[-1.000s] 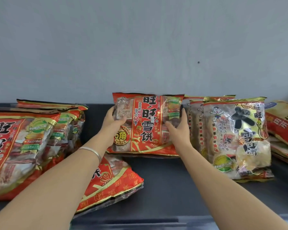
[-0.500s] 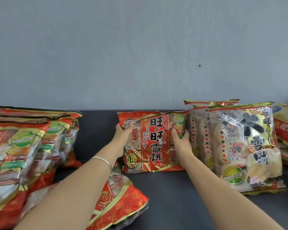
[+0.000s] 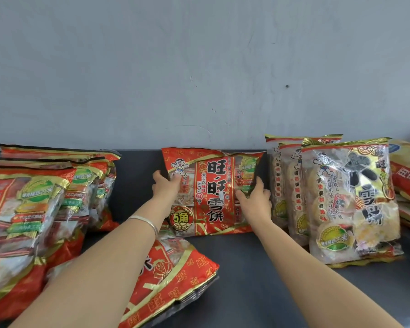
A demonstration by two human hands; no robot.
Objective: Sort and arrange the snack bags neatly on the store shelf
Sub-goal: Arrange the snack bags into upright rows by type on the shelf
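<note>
A red snack bag [image 3: 211, 192] with black characters stands upright at the back of the dark shelf [image 3: 258, 280], against the grey wall. My left hand [image 3: 165, 188] grips its left edge with the thumb across the front. My right hand [image 3: 255, 197] grips its right edge. Just to the right stands a row of clear-and-gold snack bags [image 3: 348, 200], close to my right hand. Another red bag [image 3: 173, 275] lies flat under my left forearm. A row of red bags [image 3: 33, 209] stands at the left.
Yellow and red bags [image 3: 408, 176] are piled at the far right. A grey wall [image 3: 199, 67] backs the shelf. Bare shelf surface shows in front of the held bag and between it and the left row.
The held bag has come down from above the shelf and now stands on it near the wall. Both hands stay on its edges. The camera view has shifted lower.
</note>
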